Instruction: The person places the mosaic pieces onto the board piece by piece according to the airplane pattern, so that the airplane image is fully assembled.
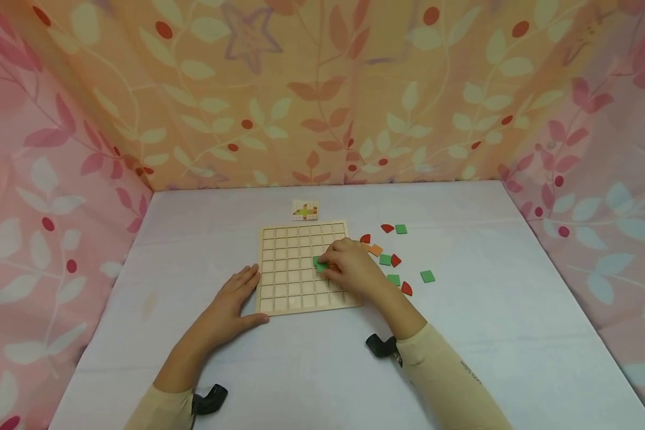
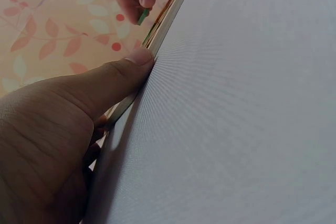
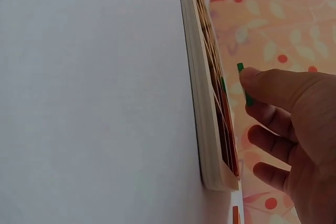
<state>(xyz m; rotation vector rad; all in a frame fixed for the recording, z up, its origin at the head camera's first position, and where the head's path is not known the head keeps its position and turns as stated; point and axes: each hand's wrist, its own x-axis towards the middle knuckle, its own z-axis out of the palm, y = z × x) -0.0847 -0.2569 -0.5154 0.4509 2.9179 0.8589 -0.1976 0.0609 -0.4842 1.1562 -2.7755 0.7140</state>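
A wooden grid board [image 1: 289, 312] lies flat on the table, divided into small square cells. My left hand [image 1: 227, 310] rests at its left side, fingers fairly straight along the edge and thumb touching the near left corner. Over the board's right half, my right hand [image 1: 353, 269] pinches a green square tile [image 3: 244, 85] between thumb and fingertips. In the right wrist view this tile is tilted on edge, above the board's surface. Another green tile [image 1: 316, 261] shows in the board beside the fingertips. Part of the board's right side is hidden under the right hand.
Right of the board lie loose green squares [image 1: 427, 276], red quarter-round pieces [image 1: 406, 288] and an orange square [image 1: 376, 250]. A small card [image 1: 305, 210] with a coloured pattern lies behind the board. Patterned curtains [image 1: 322, 89] enclose the white table [image 1: 193, 215] at the back and sides.
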